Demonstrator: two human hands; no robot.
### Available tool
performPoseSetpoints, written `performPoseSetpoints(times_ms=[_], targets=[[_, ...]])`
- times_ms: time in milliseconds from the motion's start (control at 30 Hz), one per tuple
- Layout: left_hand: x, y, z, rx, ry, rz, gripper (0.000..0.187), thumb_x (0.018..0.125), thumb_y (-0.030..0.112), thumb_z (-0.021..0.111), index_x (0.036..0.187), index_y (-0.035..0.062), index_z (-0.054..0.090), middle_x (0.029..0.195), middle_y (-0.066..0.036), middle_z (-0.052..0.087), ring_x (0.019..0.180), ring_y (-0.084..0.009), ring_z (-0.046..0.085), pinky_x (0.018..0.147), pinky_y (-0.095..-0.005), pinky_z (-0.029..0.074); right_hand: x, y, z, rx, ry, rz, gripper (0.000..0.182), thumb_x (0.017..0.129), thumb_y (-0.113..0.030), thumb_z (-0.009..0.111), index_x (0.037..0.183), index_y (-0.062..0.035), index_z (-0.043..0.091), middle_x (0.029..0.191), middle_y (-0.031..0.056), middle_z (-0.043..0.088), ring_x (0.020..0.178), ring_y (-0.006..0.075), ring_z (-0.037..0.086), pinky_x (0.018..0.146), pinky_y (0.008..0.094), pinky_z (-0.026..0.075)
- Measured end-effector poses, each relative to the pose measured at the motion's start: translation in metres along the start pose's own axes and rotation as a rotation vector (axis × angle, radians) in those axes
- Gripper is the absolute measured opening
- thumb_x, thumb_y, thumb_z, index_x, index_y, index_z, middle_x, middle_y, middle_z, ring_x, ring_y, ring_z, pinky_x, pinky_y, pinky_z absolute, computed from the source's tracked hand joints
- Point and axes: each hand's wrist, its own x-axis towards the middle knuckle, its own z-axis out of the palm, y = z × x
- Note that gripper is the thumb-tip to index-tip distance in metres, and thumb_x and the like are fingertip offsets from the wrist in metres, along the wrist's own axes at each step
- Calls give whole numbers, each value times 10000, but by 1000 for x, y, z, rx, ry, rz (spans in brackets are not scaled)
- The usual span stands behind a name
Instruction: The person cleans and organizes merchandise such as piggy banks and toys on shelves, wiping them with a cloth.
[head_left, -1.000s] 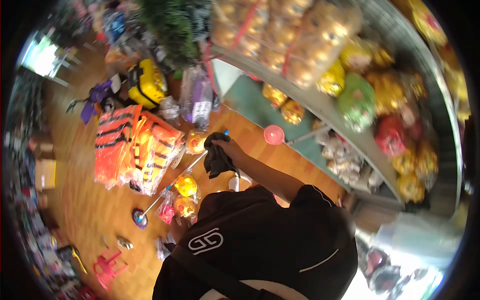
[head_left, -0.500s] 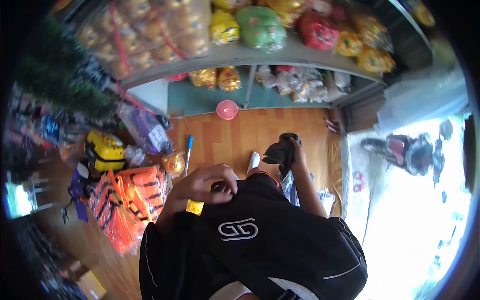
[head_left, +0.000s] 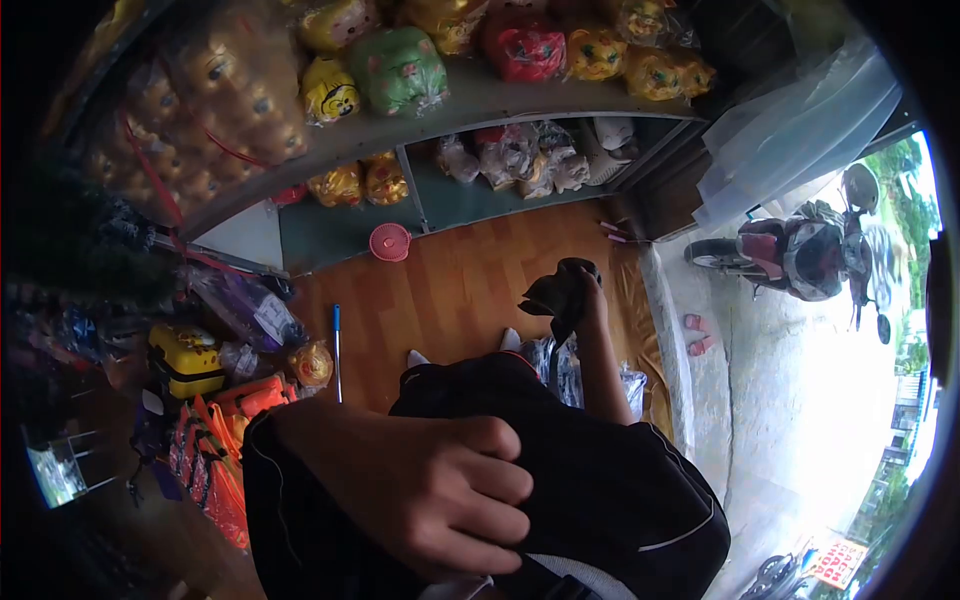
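Note:
My left hand [head_left: 445, 490] is close to the camera in front of my chest, its fingers curled into a closed grip over my black jacket [head_left: 590, 500]. Whatever the fingers may hold is hidden behind the knuckles. Out to the right, my right hand [head_left: 594, 300] is closed around a dark, floppy piece [head_left: 560, 298] that looks like cloth or soft leather. A narrow strip hangs from it above the floor. The exact kind cannot be made out.
Shelves [head_left: 470, 118] ahead hold wrapped figurines, including a green piggy bank [head_left: 400, 75]. A pink lidded tub [head_left: 390, 242] stands on the wooden floor. At left are a blue-and-silver stick [head_left: 338, 350], a yellow case [head_left: 187, 360] and orange vests [head_left: 212, 450]. Outside stands a motorbike [head_left: 800, 255].
My left hand has come up from near my lap to my chest, its fingers now curled. My right hand still grips the dark piece. The view has turned and tilted.

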Motion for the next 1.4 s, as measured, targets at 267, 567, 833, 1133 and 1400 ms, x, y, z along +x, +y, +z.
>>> performPoseSetpoints(times_ms=[267, 567, 833, 1133, 1400], targets=[[115, -66, 50, -27, 112, 156, 127, 550, 180, 524, 533, 96, 431, 583, 10, 383, 608, -137, 402, 673, -299, 295, 58, -30, -50, -52, -15, 152, 294, 768, -210, 518, 992, -20, 500, 871, 113, 571, 773, 222, 568, 696, 320, 474], [188, -122, 69, 203, -55, 59, 117, 608, 150, 540, 667, 48, 538, 652, 20, 441, 587, -102, 443, 620, -255, 299, 77, -71, -101, -62, 21, 157, 304, 764, -217, 523, 961, 14, 516, 850, 123, 576, 746, 216, 576, 664, 301, 485], [186, -149, 75, 256, -132, -131, 93, 625, 145, 544, 660, 73, 498, 662, -3, 415, 684, -130, 456, 648, -266, 329, 81, -85, -106, 111, 72, 169, 297, 770, -206, 517, 973, 11, 510, 870, 128, 575, 756, 221, 578, 679, 309, 486], [145, -193, 56, -72, -107, -213, 172, 630, 145, 672, 764, 65, 598, 652, 19, 500, 594, -120, 479, 630, -285, 308, 107, -125, -96, 149, 135, 22, 279, 776, -200, 512, 967, 4, 511, 858, 112, 576, 766, 229, 575, 693, 322, 478], [82, -323, 2, -811, -59, -520, 250, 704, 237, 630, 858, 44, 593, 680, 6, 515, 652, -106, 480, 660, -264, 356, 128, -74, -169, 364, 68, 130, 273, 802, -208, 432, 988, -15, 486, 895, 124, 560, 823, 267, 549, 745, 364, 449]])
